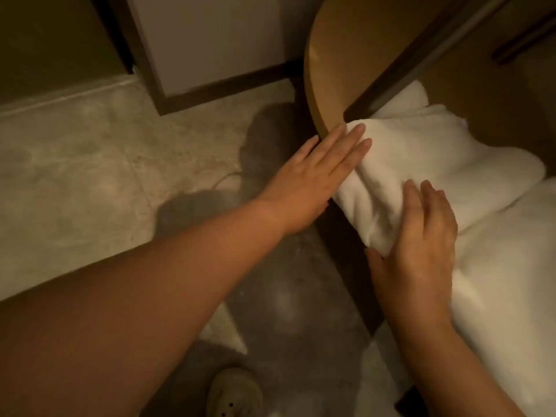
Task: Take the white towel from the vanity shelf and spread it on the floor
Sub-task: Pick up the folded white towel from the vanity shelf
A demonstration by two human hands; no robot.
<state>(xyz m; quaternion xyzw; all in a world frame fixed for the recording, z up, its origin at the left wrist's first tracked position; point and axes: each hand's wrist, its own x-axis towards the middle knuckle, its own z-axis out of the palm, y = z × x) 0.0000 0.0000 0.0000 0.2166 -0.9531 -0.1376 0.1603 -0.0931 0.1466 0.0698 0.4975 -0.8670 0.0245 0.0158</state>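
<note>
White folded terry towel (pixel 436 152) is lying on the dark vanity shelf (pixel 352 245), reaching from the left grip's fingertips to beneath the right grip. Left grip (pixel 313 176) is lying released, its straight fingers (pixel 355 136) touching the towel's end. Right grip (pixel 424 245) is grasping the towel's front fold, fingers resting on top and thumb tucking under the edge. A second white towel (pixel 505 281) is sitting just right of the right grip. A rounded tan wooden worktop (pixel 337 55) is overhanging beyond the left grip's fingertips. Below both grips, a pale shoe (pixel 234 392) is standing on the beige stone floor (pixel 75 161).
</note>
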